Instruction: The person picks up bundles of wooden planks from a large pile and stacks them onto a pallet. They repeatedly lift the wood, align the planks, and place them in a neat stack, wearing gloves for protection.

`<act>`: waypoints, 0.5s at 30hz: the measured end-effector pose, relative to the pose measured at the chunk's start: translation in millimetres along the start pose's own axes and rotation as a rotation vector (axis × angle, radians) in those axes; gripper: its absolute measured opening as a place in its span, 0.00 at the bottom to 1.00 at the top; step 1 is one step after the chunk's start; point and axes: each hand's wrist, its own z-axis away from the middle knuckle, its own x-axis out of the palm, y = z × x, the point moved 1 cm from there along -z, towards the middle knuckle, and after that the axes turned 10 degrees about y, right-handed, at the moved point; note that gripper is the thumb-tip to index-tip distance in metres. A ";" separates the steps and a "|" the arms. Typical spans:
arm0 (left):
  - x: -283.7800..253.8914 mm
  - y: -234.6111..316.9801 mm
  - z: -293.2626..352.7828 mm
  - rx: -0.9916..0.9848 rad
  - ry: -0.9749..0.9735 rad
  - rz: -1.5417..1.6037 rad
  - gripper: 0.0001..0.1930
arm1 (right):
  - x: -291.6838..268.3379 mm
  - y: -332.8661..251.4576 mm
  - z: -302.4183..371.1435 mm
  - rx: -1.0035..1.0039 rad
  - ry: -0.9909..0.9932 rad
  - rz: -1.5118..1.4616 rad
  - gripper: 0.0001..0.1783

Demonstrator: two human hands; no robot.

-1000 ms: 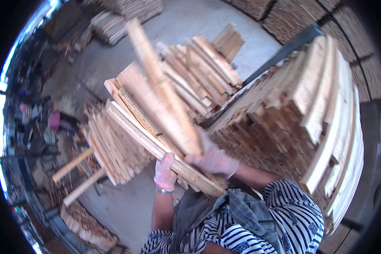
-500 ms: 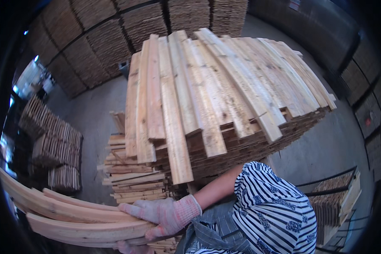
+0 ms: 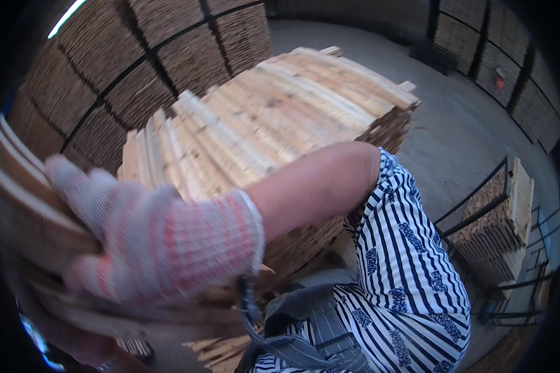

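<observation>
A bundle of several wooden boards (image 3: 25, 211) fills the left edge, close to me and smeared by motion. My right hand (image 3: 162, 242), in a white and pink knitted work glove, is closed over these boards from the right, with fingers across their upper side. Below the bundle, my gloved left hand (image 3: 74, 339) shows dim and blurred at the lower left. Boards and shadow hide most of its fingers. Just beyond my right forearm stands a large stack of light boards (image 3: 280, 102), its top layer laid roughly side by side.
Tall strapped lumber stacks (image 3: 130, 87) form a wall at the far left. A black metal rack with lumber (image 3: 491, 230) stands at the right. More loose boards (image 3: 221, 354) lie low in front of me. Grey concrete floor (image 3: 442, 124) runs along the right.
My right hand and the held boards have come up and closer, toward the left edge. The view has turned, so the large stack sits farther left.
</observation>
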 end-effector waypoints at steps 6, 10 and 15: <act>142.6 14.5 -75.0 0.220 -0.188 0.148 0.24 | -128.5 1.3 -42.1 -0.202 0.305 0.360 0.37; 215.7 12.7 -108.4 0.362 -0.246 0.096 0.25 | -190.0 68.8 -68.6 -0.409 0.382 0.179 0.46; 270.7 -46.9 -95.7 -0.047 -0.381 0.352 0.28 | -236.3 111.4 -61.8 -0.427 0.498 0.192 0.51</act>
